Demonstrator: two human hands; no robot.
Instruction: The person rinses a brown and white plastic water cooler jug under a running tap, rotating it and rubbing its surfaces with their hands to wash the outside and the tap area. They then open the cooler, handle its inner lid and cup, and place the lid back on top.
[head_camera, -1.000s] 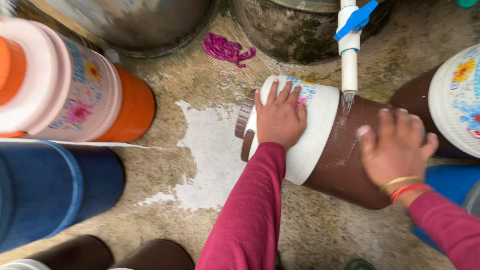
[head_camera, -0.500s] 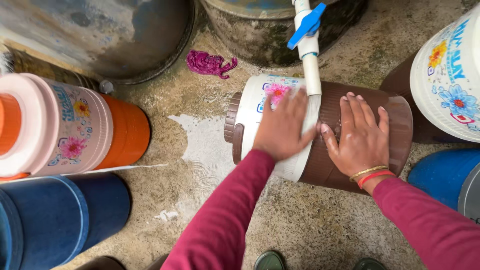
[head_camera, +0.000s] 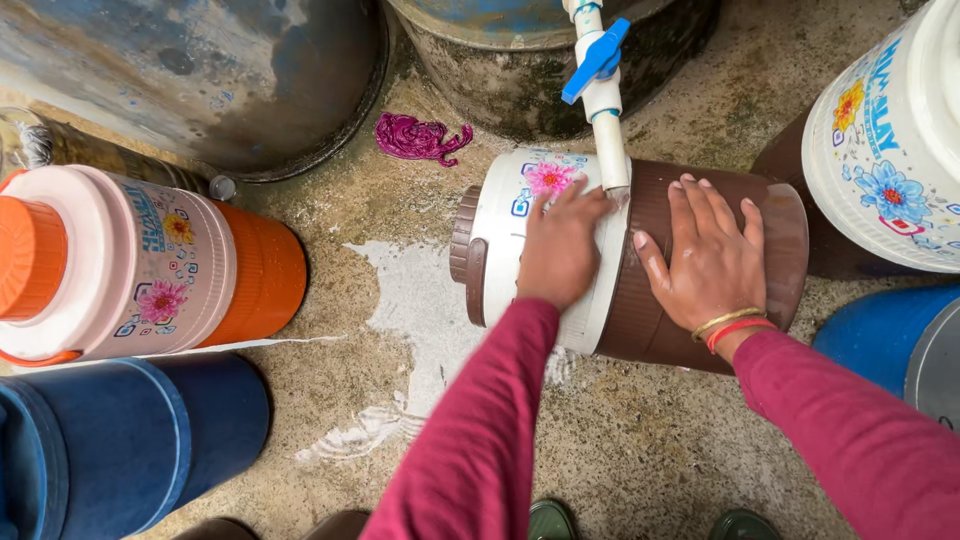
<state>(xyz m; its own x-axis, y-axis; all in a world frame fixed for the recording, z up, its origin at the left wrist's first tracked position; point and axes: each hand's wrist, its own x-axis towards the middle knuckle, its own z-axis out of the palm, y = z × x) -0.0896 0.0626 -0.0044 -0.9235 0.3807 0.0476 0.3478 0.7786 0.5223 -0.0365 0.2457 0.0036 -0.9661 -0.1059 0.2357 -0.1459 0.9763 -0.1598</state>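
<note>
Both hands lie flat and open on the brown jug (head_camera: 690, 300), not gripping it. The jug lies on its side on the wet floor (head_camera: 640, 450). The left hand (head_camera: 558, 250) presses the white top part and the right hand (head_camera: 708, 262) the brown part. Water from the white pipe (head_camera: 610, 130) hits the jug. Rub all around and hold it steady so it cannot roll.

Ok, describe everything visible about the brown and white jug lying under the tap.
The brown plastic water jug with a white flowered upper band lies on its side on the wet concrete floor, its brown ribbed cap pointing left. It looks wet. The left hand presses flat on the white band, the right hand on the brown body. The white pipe tap with a blue lever ends just above it.
</note>
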